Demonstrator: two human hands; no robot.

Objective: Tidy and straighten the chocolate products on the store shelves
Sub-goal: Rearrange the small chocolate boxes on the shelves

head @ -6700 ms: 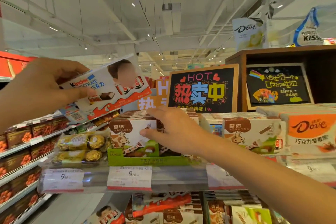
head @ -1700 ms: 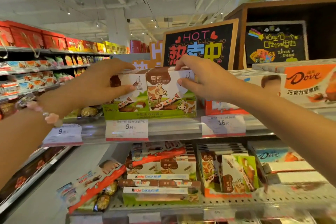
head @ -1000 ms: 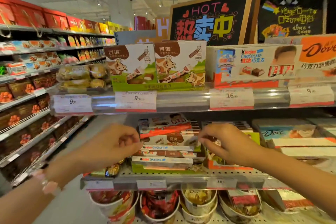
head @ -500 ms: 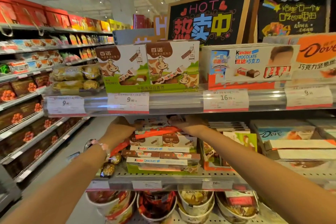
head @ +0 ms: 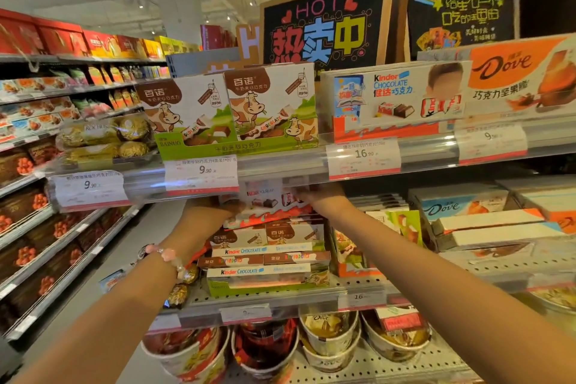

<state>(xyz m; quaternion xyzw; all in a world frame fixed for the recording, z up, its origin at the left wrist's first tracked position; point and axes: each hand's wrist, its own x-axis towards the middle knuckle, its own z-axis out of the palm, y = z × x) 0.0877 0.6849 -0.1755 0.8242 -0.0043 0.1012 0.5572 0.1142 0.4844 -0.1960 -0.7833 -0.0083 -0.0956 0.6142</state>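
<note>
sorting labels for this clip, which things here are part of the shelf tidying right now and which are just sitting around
In the job:
- left hand and right hand, both gripping the Kinder box
- mixed stack of chocolate boxes under it

Just there:
- cow-print boxes on the upper shelf
- HOT sign
- price tags
- Dove tubs below

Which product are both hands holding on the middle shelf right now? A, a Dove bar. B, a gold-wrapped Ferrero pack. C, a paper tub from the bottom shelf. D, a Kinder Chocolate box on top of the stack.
D: the left hand and right hand grip the ends of the Kinder Chocolate box atop the mixed stack, just under the upper shelf rail.
</note>
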